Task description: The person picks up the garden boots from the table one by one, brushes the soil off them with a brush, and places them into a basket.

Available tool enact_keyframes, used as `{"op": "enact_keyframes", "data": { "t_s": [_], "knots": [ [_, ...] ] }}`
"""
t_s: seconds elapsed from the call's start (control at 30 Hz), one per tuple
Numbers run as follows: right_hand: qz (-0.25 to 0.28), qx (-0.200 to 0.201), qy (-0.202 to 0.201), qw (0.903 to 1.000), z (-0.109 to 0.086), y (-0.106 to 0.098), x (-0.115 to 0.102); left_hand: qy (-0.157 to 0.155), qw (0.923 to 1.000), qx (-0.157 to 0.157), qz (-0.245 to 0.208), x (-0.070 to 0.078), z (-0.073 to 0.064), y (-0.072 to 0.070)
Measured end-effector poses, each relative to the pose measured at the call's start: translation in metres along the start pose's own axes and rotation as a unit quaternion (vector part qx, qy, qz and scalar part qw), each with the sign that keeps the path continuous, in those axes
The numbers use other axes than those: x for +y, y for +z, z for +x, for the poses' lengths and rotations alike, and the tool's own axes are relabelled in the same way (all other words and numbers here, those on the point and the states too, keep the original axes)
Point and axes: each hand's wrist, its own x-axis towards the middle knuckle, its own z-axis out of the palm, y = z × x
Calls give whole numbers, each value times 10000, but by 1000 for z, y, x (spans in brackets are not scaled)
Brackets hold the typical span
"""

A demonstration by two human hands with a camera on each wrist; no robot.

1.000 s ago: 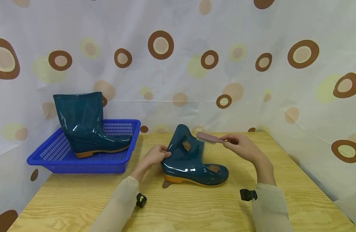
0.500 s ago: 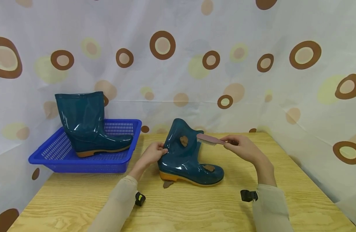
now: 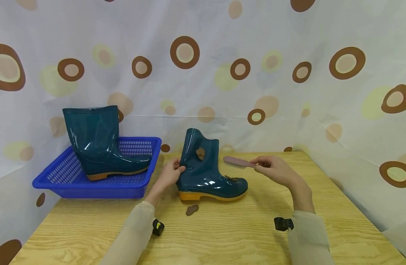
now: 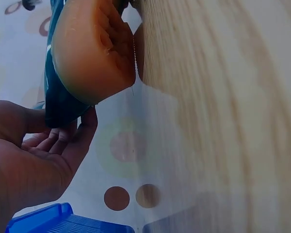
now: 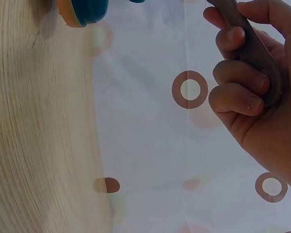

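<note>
A dark green rubber boot [image 3: 203, 180] with a yellow-orange sole stands almost upright near the middle of the table. My left hand [image 3: 170, 173] grips it at the back above the heel, thumb and fingers on either side. From the left wrist, the heel [image 4: 94, 53] shows close over the tabletop. One brown mud-like patch [image 3: 200, 154] clings to the shaft and another brown patch [image 3: 231, 178] to the toe. To the right of the boot, apart from it, my right hand [image 3: 275, 170] holds a pinkish brush [image 3: 237, 162], bristles down. Fingers wrap its handle [image 5: 254, 51] in the right wrist view.
A loose brown piece [image 3: 192, 210] lies on the wooden table [image 3: 223, 239] in front of the heel. At the left, a blue plastic basket [image 3: 100, 192] holds a second green boot [image 3: 93, 136]. Behind hangs a white sheet [image 3: 203, 88] with brown circles.
The boot has shifted left and back and turned more upright, with the left hand moving along. The loose brown piece shows fully now. The brush has dropped slightly; the right hand has barely moved.
</note>
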Motion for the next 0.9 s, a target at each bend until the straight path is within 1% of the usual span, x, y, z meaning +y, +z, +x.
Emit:
{"op": "enact_keyframes", "data": {
  "t_s": [0.23,0.5,0.7,0.9],
  "knots": [
    [-56,-231,14,9997,3,2,-1,159,9997,-61,154,1,1,0],
    [-39,-501,83,9987,4,4,-2,230,9980,-146,562,8,-5,-1],
    [-58,-690,74,9976,5,6,-2,201,9981,-119,562,9,-7,-1],
    [-86,-802,61,9967,6,6,1,180,9984,-51,532,8,-4,0]
  ]
}}
